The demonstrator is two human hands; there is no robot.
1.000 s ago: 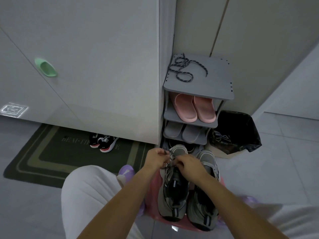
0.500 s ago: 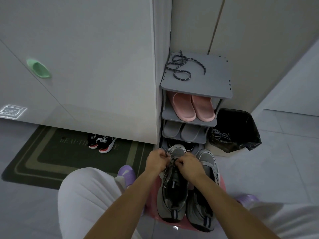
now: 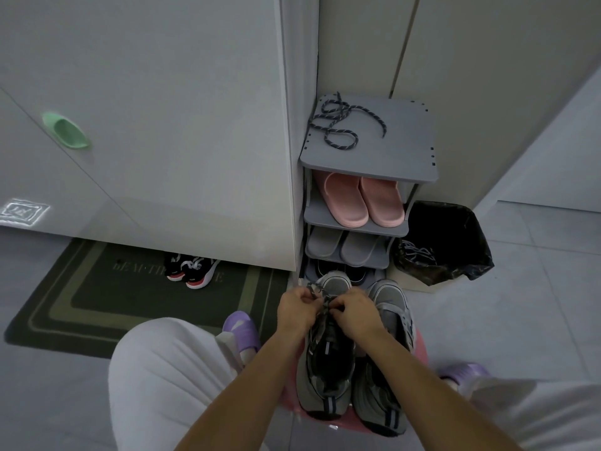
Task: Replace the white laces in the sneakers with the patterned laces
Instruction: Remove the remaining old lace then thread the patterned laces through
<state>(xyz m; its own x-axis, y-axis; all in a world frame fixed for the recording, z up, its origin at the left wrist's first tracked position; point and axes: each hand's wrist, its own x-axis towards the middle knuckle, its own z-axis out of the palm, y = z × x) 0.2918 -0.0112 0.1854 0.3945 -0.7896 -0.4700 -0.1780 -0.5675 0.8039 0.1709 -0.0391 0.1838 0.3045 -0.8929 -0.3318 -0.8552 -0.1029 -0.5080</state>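
Left hand [image 3: 297, 309] and right hand [image 3: 353, 312] meet over the left grey sneaker [image 3: 328, 369], each pinching its lace [image 3: 317, 290] near the tongue. The second sneaker [image 3: 388, 320] sits touching it on a pink stool [image 3: 420, 349]. A patterned lace [image 3: 341, 125] lies loose atop the grey shoe rack [image 3: 406, 141].

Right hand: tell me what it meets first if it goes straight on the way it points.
Probably the left hand: the right hand points across the grey sneaker toward it, only a lace between them; depth is unclear.
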